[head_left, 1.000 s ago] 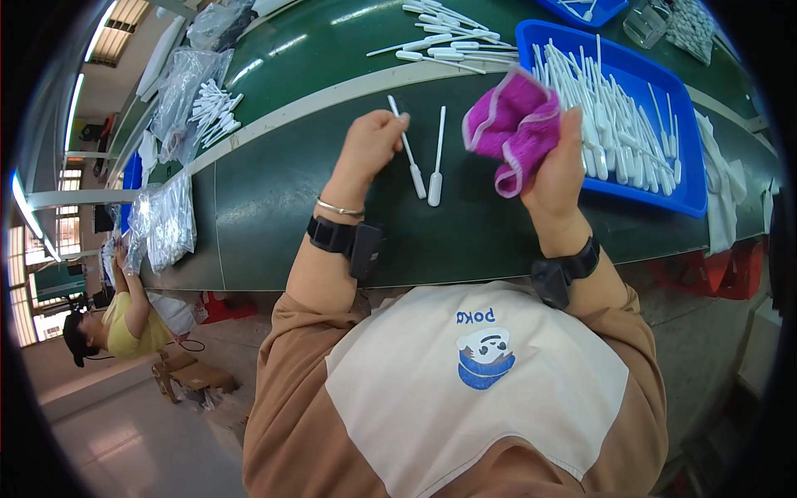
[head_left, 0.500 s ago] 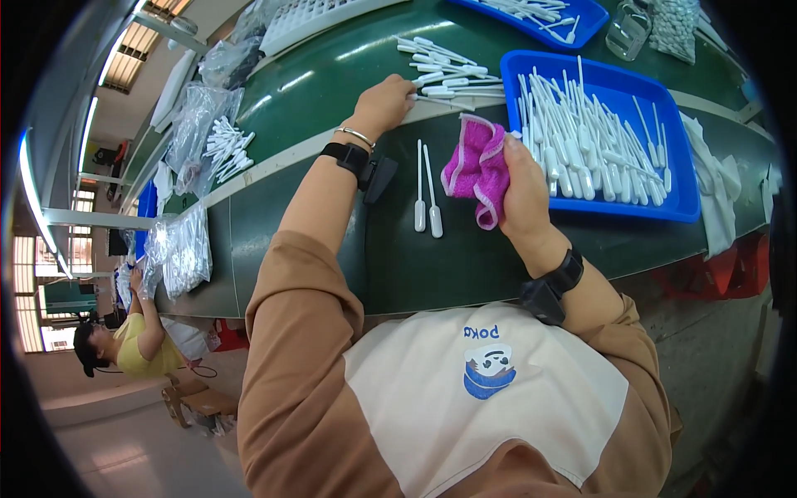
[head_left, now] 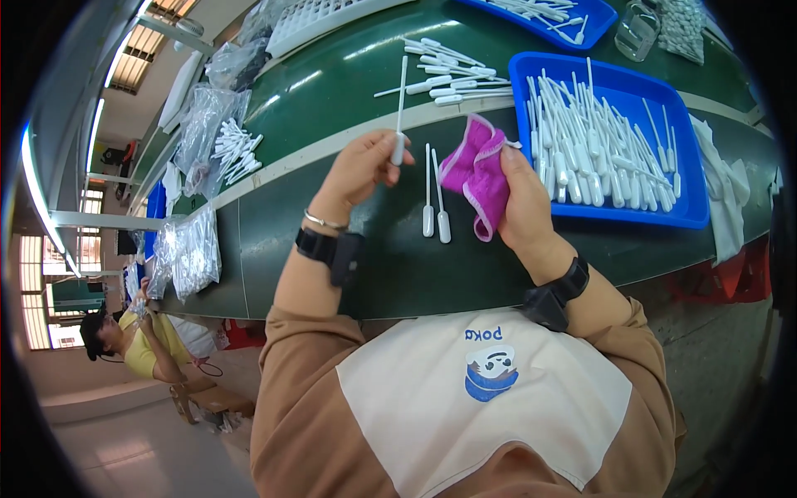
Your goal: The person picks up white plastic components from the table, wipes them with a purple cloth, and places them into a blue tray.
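My left hand (head_left: 365,166) pinches a white plastic dropper pipette (head_left: 399,124) by its bulb, thin stem pointing up. In my right hand (head_left: 525,195) is a bunched magenta cloth (head_left: 479,176) with a pale edging. Between my hands, two more pipettes (head_left: 428,217) lie side by side on the dark green table, bulbs toward me. A loose pile of pipettes (head_left: 448,68) rests farther back on the green surface. Just right of my right hand, a blue tray (head_left: 618,217) holds many pipettes, most with bulbs toward me.
A second blue tray (head_left: 594,31) with pipettes stands at the back, by a clear bottle (head_left: 638,31) and a bag of small white pieces (head_left: 682,37). White cloth (head_left: 721,195) hangs over the right edge. Plastic bags (head_left: 195,253) lie left; a co-worker (head_left: 154,344) is beyond.
My left hand has come back from the far pile toward me, now with a pipette held upright. My right hand with the cloth has barely moved.
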{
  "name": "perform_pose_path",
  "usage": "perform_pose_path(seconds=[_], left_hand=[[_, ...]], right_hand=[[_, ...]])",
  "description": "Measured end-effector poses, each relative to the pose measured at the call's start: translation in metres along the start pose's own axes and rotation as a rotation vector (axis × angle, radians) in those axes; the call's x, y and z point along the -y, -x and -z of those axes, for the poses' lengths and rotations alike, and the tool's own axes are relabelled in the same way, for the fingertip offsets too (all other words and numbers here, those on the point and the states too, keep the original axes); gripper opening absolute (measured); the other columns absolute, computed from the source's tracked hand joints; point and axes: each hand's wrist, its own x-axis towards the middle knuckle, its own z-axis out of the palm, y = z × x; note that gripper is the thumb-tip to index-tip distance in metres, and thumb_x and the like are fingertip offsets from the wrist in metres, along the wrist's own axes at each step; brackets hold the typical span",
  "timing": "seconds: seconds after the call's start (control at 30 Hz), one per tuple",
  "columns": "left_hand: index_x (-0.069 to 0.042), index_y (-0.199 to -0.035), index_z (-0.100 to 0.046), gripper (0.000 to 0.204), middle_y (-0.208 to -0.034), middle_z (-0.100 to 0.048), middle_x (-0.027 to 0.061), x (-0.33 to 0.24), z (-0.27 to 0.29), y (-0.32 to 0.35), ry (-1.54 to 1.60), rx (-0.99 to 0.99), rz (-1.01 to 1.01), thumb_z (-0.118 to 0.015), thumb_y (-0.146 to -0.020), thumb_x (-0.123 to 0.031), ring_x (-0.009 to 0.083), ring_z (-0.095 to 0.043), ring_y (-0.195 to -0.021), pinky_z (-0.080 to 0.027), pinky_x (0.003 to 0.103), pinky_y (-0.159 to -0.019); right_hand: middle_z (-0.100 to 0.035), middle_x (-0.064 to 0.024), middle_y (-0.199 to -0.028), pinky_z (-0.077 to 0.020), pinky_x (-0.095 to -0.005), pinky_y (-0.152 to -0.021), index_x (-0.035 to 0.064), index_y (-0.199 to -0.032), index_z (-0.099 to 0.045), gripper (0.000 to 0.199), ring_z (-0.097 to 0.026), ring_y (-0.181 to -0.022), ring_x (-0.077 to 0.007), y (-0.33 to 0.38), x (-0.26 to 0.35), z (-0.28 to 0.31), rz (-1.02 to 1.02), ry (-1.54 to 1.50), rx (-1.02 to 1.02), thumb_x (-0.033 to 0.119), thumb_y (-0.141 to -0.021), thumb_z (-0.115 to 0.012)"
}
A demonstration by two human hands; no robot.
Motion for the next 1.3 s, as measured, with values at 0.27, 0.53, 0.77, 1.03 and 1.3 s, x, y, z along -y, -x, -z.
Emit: perform_pose_path(seconds=[0.27,0.53,0.77,1.03,1.3], left_hand=[[-0.001,-0.084,-0.052,0.014,-0.069,-0.058,0.0082,0.010,-0.058,0.035,0.268,-0.035,-0.151,-0.049,-0.085,-0.015,0.0056,-0.045,-0.042,-0.036,0.016,-0.039],[-0.001,-0.080,-0.052,0.014,-0.066,-0.058,0.0089,0.023,-0.076,0.046,0.385,-0.038,-0.115,-0.051,-0.083,-0.014,0.0054,-0.042,-0.039,-0.032,0.015,-0.037],[-0.001,-0.079,-0.053,0.012,-0.064,-0.058,0.0065,0.026,-0.070,0.046,0.262,-0.058,-0.109,-0.053,-0.082,-0.013,0.0051,-0.043,-0.040,-0.034,0.016,-0.037],[-0.002,-0.081,-0.055,0.010,-0.061,-0.058,0.0041,0.042,-0.085,0.043,-0.171,-0.234,-0.426,-0.060,-0.073,-0.007,0.0102,-0.054,-0.052,-0.041,0.024,-0.046],[-0.002,-0.085,-0.056,0.012,-0.061,-0.057,0.0046,0.040,-0.098,0.048,-0.361,-0.186,-0.504,-0.058,-0.075,-0.007,0.0104,-0.054,-0.054,-0.042,0.024,-0.048]], right_hand=[[-0.054,-0.0067,-0.102,-0.0436,-0.0285,-0.079,0.0043,-0.113,-0.044,0.033,-0.054,-0.090,-0.0173,-0.007,0.015,0.009,0.085,-0.032,0.022,0.026,-0.091,-0.033],[-0.052,-0.0086,-0.109,-0.0405,-0.0332,-0.086,0.0042,-0.116,-0.042,0.036,-0.052,-0.097,-0.0196,-0.008,0.018,0.004,0.102,-0.059,-0.011,0.028,-0.091,-0.031],[-0.050,-0.0099,-0.111,-0.0390,-0.0342,-0.088,0.0033,-0.118,-0.039,0.038,-0.052,-0.098,-0.0209,-0.001,0.020,-0.004,-0.076,-0.066,0.092,0.028,-0.091,-0.029],[-0.051,-0.0089,-0.108,-0.0393,-0.0302,-0.085,0.0014,-0.117,-0.039,0.034,-0.051,-0.097,-0.0183,0.018,-0.016,-0.012,-0.215,0.052,0.220,0.021,-0.090,-0.037],[-0.056,-0.0037,-0.096,-0.0427,-0.0224,-0.074,0.0025,-0.109,-0.047,0.026,-0.053,-0.084,-0.0095,0.007,-0.012,0.003,0.058,0.643,0.157,0.017,-0.089,-0.043]])
